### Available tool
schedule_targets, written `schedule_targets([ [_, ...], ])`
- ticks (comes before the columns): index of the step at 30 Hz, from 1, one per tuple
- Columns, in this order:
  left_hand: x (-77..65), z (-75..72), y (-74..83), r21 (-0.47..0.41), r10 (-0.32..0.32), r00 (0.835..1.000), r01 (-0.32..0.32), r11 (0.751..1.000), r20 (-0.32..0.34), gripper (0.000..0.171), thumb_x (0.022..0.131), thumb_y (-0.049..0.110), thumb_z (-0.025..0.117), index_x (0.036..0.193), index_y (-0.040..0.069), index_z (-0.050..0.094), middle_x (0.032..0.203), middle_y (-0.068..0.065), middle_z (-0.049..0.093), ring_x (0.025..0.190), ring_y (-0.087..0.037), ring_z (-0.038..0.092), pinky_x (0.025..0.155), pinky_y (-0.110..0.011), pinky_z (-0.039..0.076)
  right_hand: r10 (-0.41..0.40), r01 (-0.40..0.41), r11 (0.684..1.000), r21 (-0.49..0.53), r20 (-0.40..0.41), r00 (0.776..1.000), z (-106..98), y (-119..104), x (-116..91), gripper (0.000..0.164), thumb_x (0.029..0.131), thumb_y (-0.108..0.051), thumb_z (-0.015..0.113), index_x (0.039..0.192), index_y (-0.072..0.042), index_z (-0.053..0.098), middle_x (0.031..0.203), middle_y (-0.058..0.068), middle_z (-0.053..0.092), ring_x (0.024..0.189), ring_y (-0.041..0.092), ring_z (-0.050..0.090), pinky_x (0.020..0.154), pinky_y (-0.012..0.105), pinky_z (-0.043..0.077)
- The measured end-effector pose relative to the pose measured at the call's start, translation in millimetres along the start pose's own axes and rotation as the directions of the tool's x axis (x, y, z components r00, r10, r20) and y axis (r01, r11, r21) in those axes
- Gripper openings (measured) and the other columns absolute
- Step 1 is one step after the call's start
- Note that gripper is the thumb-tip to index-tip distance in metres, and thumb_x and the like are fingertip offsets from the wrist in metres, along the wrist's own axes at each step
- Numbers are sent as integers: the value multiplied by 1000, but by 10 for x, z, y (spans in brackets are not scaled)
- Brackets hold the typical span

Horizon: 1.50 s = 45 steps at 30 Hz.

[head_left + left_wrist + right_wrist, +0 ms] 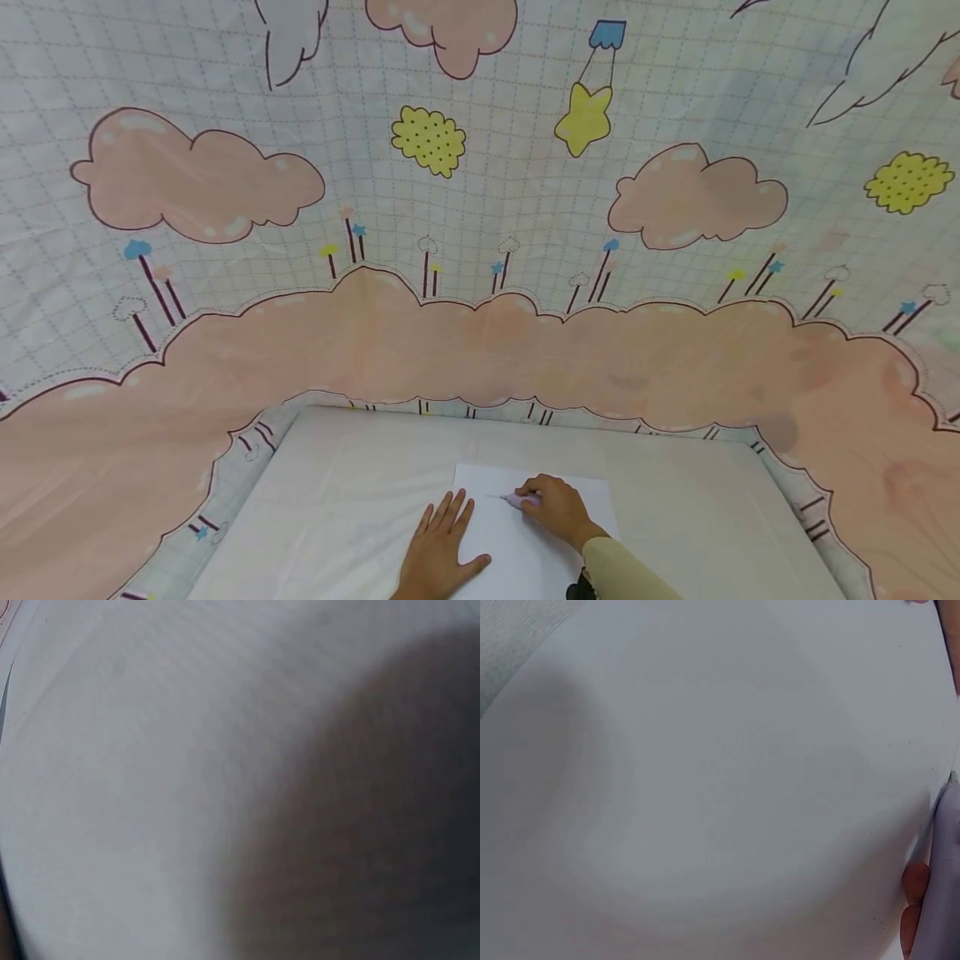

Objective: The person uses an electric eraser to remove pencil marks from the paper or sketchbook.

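Note:
My right hand pinches a thick lilac pen with a narrow pointed tip. The tip points left and is at the white sheet of paper. A short faint line lies on the sheet just left of the tip. In the right wrist view, the lilac pen is cut off at the right edge, with fingertips beside it. My left hand lies flat with spread fingers across the sheet's left edge. The left wrist view shows mostly a pale surface and a dark blur.
The paper lies on a table with a white cover. Behind and around it hangs a printed cloth with clouds and stars. A dark object shows by the right sleeve at the bottom edge.

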<state>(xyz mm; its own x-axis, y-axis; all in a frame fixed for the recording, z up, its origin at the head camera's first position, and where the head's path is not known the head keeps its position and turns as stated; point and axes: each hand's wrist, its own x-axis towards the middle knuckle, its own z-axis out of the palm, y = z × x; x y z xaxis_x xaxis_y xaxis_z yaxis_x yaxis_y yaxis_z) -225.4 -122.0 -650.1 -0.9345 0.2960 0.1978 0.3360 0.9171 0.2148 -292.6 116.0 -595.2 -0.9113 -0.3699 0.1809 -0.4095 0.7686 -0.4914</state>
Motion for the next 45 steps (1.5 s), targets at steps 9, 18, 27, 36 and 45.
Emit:
schedule_targets([
  [9,-2,18,-29,0,-15,1000,15,1000,0,94,84,83,35,151,18,41,160,-3,32,148,-25,29,118,-50,26,12,-12,1000,1,24,1000,-23,0,11,9,83,-18,76,91,-17,78,96,-4,73,93,20,70,80,41,57],
  [18,-13,12,-38,-1,-2,1000,2,1000,-14,90,85,82,36,151,21,42,159,-2,34,148,-25,29,117,-52,26,8,-8,1000,0,34,999,-30,-24,22,9,83,-18,76,91,-16,78,96,-2,73,91,20,70,79,41,57],
  [27,1,16,-31,26,2,1000,-2,1000,-12,89,85,83,34,150,23,42,160,-1,33,148,-25,28,117,-52,26,-19,20,1000,-20,27,999,-19,-42,45,9,82,-18,76,91,-17,77,94,-4,73,90,19,70,78,39,58],
  [36,11,47,-27,21,7,999,-6,1000,-38,88,84,83,36,149,24,44,160,-3,33,147,-27,30,116,-53,26,-21,21,1000,-14,34,999,4,-47,77,10,83,-19,75,92,-18,78,94,-4,73,90,18,69,78,39,57],
  [45,-26,96,-15,18,13,998,-12,1000,-61,87,84,82,38,149,24,44,159,-4,34,146,-27,32,116,-52,26,-5,6,1000,-20,55,998,54,-54,96,11,82,-19,75,92,-19,78,96,-4,73,92,20,69,80,41,57],
])
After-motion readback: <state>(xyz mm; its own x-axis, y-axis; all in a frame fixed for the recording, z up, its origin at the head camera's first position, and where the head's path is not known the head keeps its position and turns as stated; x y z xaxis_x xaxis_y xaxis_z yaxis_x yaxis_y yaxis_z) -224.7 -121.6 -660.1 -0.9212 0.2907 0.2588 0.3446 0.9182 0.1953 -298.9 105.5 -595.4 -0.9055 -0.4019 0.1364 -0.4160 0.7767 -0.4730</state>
